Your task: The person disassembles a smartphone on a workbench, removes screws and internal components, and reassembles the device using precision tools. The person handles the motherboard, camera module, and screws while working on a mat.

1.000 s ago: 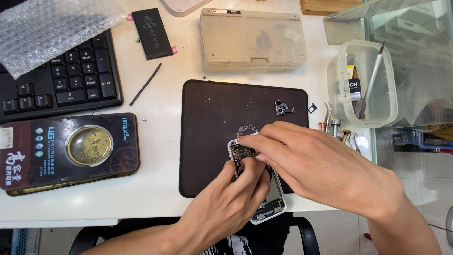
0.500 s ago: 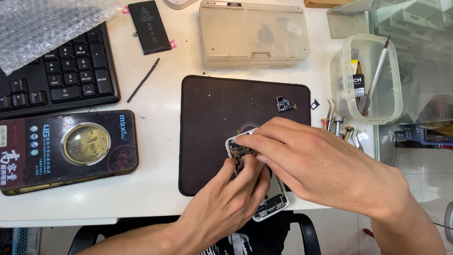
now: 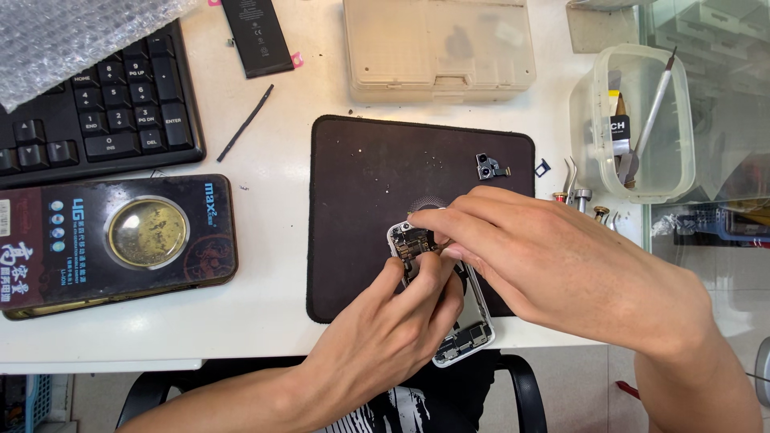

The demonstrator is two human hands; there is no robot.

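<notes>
An opened phone [image 3: 411, 240] with a white frame lies on a dark mat [image 3: 369, 176], its lower end [image 3: 464, 341] hanging over the desk's front edge. My left hand [image 3: 385, 337] reaches up from below and grips the phone's middle with thumb and fingers. My right hand [image 3: 561, 256] comes in from the right, fingertips pinched together on the exposed circuit board at the phone's upper end. Whether a small part sits between those fingertips is hidden. A small camera module [image 3: 487, 166] lies loose on the mat above my right hand.
A black keyboard [image 3: 96, 104] and bubble wrap [image 3: 72, 32] sit at the far left, a dark box with a round gold window [image 3: 112, 236] below them. A phone battery [image 3: 257, 36], a thin black stick [image 3: 245, 124], a beige case [image 3: 437, 44], a clear tool tub [image 3: 638, 120] and small tools [image 3: 573, 188] lie around.
Both hands stay on the phone with only small finger shifts. The view has tipped slightly, so the desk's contents sit a little higher in the frame.
</notes>
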